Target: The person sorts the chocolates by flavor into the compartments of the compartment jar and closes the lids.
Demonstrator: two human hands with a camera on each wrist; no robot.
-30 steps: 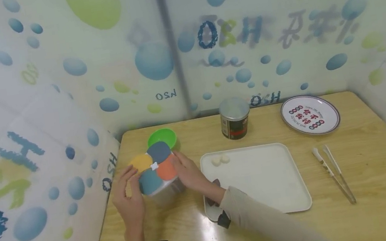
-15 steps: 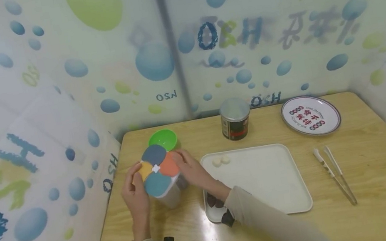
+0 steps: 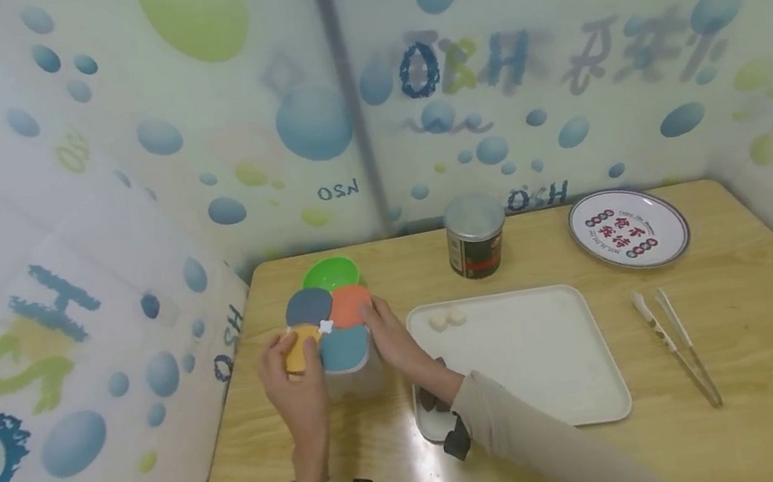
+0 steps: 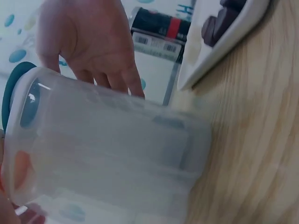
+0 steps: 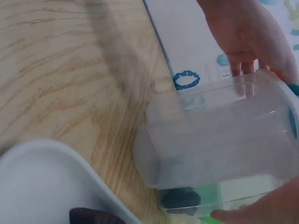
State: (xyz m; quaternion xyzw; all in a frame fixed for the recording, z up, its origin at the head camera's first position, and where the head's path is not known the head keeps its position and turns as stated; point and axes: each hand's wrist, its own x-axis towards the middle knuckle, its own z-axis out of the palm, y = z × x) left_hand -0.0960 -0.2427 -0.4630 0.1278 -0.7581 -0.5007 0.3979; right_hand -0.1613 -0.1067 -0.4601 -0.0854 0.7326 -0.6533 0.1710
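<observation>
A clear plastic storage canister [image 3: 357,380], divided into compartments, stands between both hands at the table's left. Its top carries navy [image 3: 309,308], orange [image 3: 350,306], teal [image 3: 345,349] and yellow lids [image 3: 303,353]. With thumb and fingers, my left hand [image 3: 299,394] grips the rim at the yellow lid. My right hand [image 3: 397,342] holds the opposite side by the orange lid. The right wrist view shows dark pieces [image 5: 182,198] low in one compartment. In the left wrist view, the near compartment [image 4: 112,135] looks see-through, without visible contents.
A green bowl [image 3: 334,274] sits behind the canister. Right of it, a white tray [image 3: 520,363] bears two pale pieces [image 3: 447,317] and dark chunks [image 3: 433,399]. Farther off are a metal-lidded can [image 3: 475,235], a printed plate [image 3: 629,228] and tongs [image 3: 680,350].
The canister has turned counterclockwise and shifted slightly right. Its yellow lid has swung to the front left, the orange one to the back right. My left hand has moved right with it.
</observation>
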